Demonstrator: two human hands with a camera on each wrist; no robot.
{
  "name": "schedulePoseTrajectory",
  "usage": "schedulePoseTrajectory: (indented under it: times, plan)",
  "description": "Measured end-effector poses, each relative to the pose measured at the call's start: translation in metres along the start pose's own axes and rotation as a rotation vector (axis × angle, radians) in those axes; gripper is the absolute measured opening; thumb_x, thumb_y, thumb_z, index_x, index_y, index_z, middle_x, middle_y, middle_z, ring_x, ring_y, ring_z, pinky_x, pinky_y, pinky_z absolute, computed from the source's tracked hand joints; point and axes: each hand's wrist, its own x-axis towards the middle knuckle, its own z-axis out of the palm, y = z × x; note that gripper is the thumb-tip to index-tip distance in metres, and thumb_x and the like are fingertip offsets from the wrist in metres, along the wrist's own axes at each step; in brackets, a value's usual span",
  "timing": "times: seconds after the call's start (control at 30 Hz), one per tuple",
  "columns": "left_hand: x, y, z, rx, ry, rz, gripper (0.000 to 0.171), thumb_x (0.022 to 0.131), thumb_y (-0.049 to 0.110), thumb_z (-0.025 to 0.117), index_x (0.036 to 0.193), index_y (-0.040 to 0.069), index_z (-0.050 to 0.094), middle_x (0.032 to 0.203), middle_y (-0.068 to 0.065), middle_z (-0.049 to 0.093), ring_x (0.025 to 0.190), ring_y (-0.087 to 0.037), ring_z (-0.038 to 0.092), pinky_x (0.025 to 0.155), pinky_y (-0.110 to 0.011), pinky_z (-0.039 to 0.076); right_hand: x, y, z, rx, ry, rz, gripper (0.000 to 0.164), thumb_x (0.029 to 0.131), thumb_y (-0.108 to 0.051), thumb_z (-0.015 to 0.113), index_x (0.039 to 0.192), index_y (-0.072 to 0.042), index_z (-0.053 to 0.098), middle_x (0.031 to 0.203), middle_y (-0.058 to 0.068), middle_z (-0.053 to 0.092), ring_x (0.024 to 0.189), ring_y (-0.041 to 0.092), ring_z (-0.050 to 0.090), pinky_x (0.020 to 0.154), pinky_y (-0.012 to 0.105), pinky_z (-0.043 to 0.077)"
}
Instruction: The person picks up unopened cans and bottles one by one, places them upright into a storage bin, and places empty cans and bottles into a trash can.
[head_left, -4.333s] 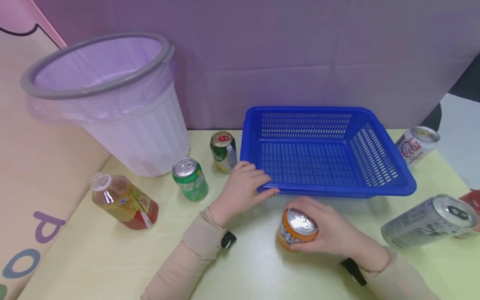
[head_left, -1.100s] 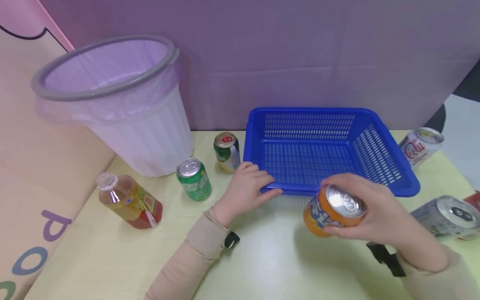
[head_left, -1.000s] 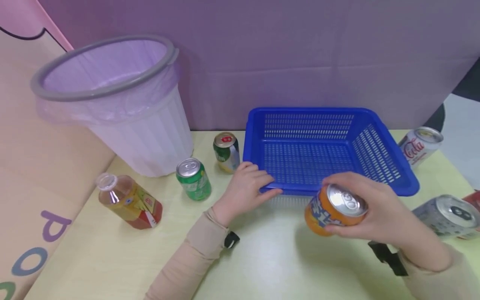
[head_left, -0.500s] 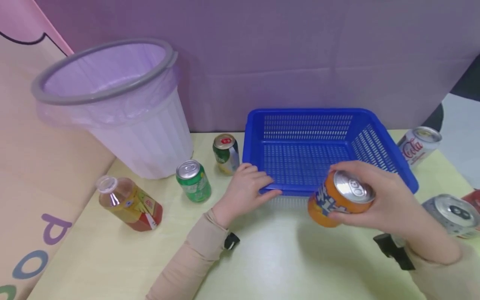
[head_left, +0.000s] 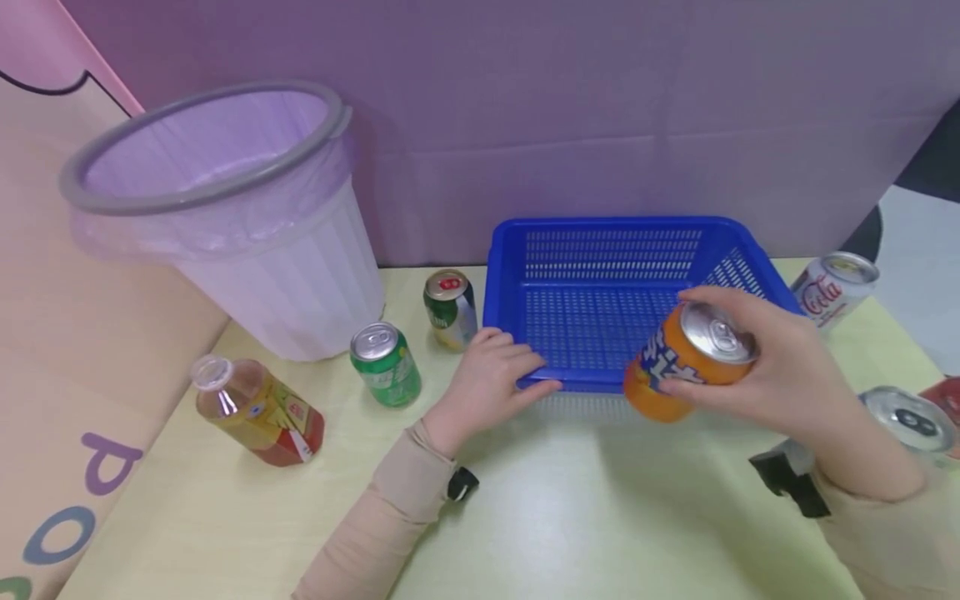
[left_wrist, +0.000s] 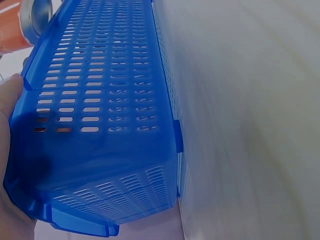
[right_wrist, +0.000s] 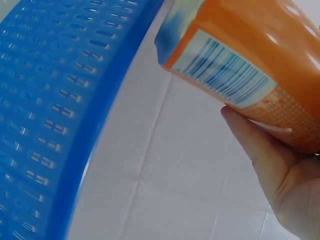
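An orange soda can (head_left: 688,362) is held tilted in my right hand (head_left: 780,371), lifted above the front right rim of a blue plastic basket (head_left: 600,379). In the right wrist view, the can's barcode (right_wrist: 225,70) faces the camera and the thumb lies along its side. My left hand (head_left: 487,379) grips the basket's front left corner, fingers over the rim. In the left wrist view, the basket's slotted wall (left_wrist: 100,100) fills much of the frame, with part of the left hand (left_wrist: 7,150) at its edge. No objects show in the visible part of the basket.
Left of the basket stand a dark green can (head_left: 450,312), a light green can (head_left: 386,367) and a tea-coloured bottle (head_left: 258,412). A lined trash bin (head_left: 285,283) rises behind them. Rightward are a cola can (head_left: 832,292), a silver can (head_left: 911,421) and a red can (head_left: 948,400).
My right hand has lifted the orange can from the table, moving it rightward and then up over the basket's front rim. My left hand has stayed at the basket corner.
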Motion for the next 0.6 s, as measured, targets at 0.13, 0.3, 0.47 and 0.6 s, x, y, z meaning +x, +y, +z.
schedulePoseTrajectory:
  times: [0.13,0.3,0.47,0.6]
  plan:
    - [0.000,-0.001,0.000,0.004,0.009,0.002,0.029,0.086,0.044,0.064,0.088,0.017,0.072,0.080,0.007,0.070,0.074,-0.010,0.058,0.087,-0.032,0.039,0.005,0.001,0.000,-0.003,0.011,0.041,0.081,0.049,-0.004,0.091,0.122,-0.004,0.057,0.105,0.014,0.065,0.085,-0.015,0.050,0.069,0.002,0.043]
    - [0.000,-0.001,0.001,0.004,0.013,0.005,0.028,0.086,0.044,0.065,0.088,0.017,0.072,0.079,0.007,0.070,0.073,-0.010,0.058,0.087,-0.032,0.040,0.011,0.005,0.000,0.029,0.011,0.168,0.075,0.059,-0.006,0.089,0.126,-0.006,0.054,0.108,0.020,0.062,0.081,-0.015,0.049,0.063,0.003,0.043]
    - [0.000,0.000,0.000,0.007,0.006,0.004,0.028,0.086,0.045,0.064,0.086,0.018,0.071,0.077,0.008,0.069,0.072,-0.009,0.056,0.087,-0.032,0.039,0.017,0.010,0.002,0.005,-0.017,0.314,0.074,0.064,-0.016,0.088,0.129,-0.009,0.052,0.112,0.020,0.060,0.078,-0.004,0.053,0.060,0.004,0.041]
    - [0.000,0.000,-0.001,0.001,0.003,0.000,0.029,0.086,0.045,0.064,0.087,0.017,0.071,0.078,0.008,0.069,0.073,-0.010,0.057,0.088,-0.033,0.039,0.021,0.013,0.004,0.000,-0.038,0.359,0.074,0.066,-0.019,0.087,0.130,-0.011,0.051,0.116,0.020,0.059,0.087,0.025,0.060,0.061,0.002,0.039]
